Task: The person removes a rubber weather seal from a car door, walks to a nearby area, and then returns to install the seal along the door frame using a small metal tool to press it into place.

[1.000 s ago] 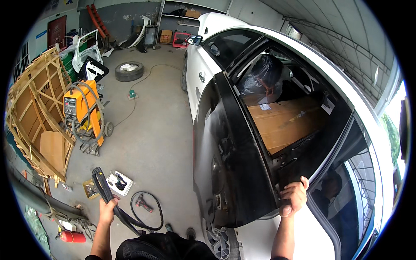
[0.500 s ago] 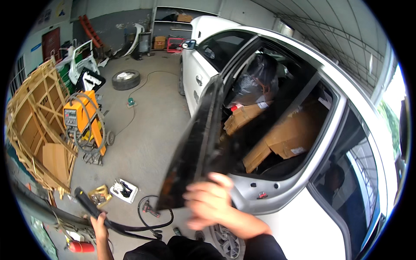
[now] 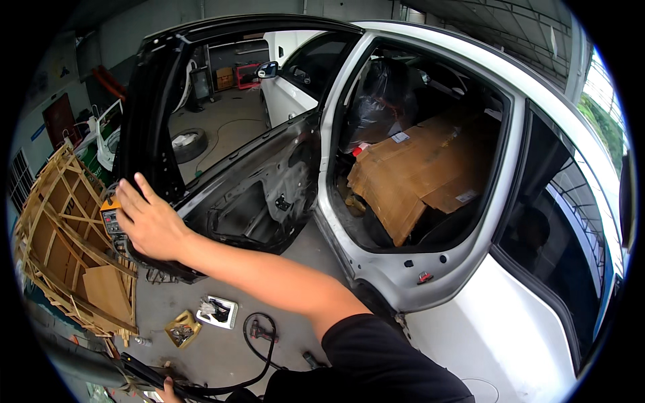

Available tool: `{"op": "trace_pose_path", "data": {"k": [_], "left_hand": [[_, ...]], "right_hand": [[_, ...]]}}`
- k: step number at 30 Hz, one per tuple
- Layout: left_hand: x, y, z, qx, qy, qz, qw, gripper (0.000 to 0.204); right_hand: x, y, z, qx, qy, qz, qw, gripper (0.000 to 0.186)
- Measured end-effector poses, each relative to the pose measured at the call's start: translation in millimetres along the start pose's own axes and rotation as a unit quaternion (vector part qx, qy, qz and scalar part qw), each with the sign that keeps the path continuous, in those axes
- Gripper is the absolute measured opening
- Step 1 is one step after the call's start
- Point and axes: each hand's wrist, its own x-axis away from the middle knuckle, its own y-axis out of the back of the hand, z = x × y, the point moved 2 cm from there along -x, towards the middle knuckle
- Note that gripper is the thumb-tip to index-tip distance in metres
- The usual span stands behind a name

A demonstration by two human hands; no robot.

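My right hand [image 3: 151, 225] lies flat, fingers spread, on the rear edge of the black rear door [image 3: 269, 181] of a white car [image 3: 484, 322]. The door stands swung wide, with its inner panel stripped and no glass in the frame. My right arm reaches across from the lower right. At the bottom left edge, my left hand [image 3: 168, 391] grips a long black rubber strip [image 3: 201, 388]; only part of that hand shows. Through the doorway I see flattened cardboard [image 3: 416, 174] on the rear seat and a seat wrapped in black plastic [image 3: 383, 101].
A wooden crate frame [image 3: 60, 248] stands at the left, with an orange machine [image 3: 107, 218] just behind my right hand. Small open boxes [image 3: 216, 312] and a black cable [image 3: 262, 336] lie on the concrete floor below the door. A tyre [image 3: 188, 144] lies farther back.
The door has swung from nearly closed to wide open. My right hand moved with its edge to the left. My left hand with the strip dropped to the bottom edge.
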Motion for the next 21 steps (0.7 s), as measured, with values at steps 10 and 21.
{"op": "trace_pose_path", "data": {"k": [10,21], "left_hand": [[27.6,-15.1,-18.7,-0.067,0.007,-0.055,0.996,0.045],[31.1,46.2,-39.8,-0.150,-0.009,-0.200,0.968,0.043]], "right_hand": [[-43.9,-35.3,-20.3,0.027,0.100,-0.059,0.993,0.046],[-72.3,-55.2,-38.4,0.192,0.100,0.069,0.974,0.032]]}}
